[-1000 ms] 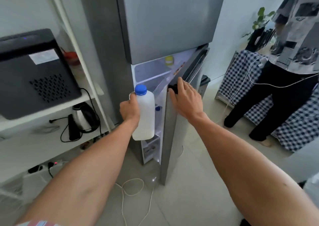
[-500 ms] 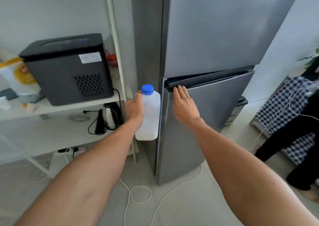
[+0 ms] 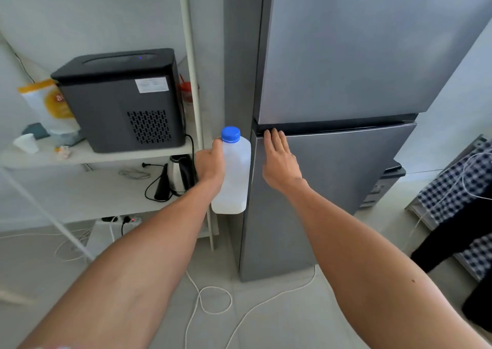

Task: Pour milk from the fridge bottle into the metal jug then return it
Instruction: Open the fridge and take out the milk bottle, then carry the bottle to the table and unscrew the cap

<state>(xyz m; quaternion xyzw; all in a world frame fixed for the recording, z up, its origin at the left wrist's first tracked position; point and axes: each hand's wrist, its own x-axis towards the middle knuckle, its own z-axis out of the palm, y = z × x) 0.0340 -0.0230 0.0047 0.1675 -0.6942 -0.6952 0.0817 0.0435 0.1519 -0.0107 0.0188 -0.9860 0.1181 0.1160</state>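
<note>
White milk bottle (image 3: 234, 172) stands upright at centre frame, gripped by my left hand (image 3: 211, 163); my right hand (image 3: 279, 162) presses flat-fingered on the fridge door (image 3: 332, 188).

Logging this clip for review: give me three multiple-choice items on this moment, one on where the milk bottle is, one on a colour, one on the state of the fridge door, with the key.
1. Where is the milk bottle?
A. On the shelf beside the kettle
B. In the left hand's grip, just left of the fridge
C. On the floor by the cable

2. What colour is the bottle's cap?
A. Red
B. White
C. Blue

3. What state is the lower fridge door in?
A. Closed, with the right hand flat on it
B. Wide open, shelves showing
C. Taken off its hinges

Key:
1 B: the left hand holds the bottle upright next to the fridge's edge.
2 C: the cap is plainly blue above the white body.
3 A: the door sits flush, and the right hand lies on it with straight fingers near the handle recess.
</note>
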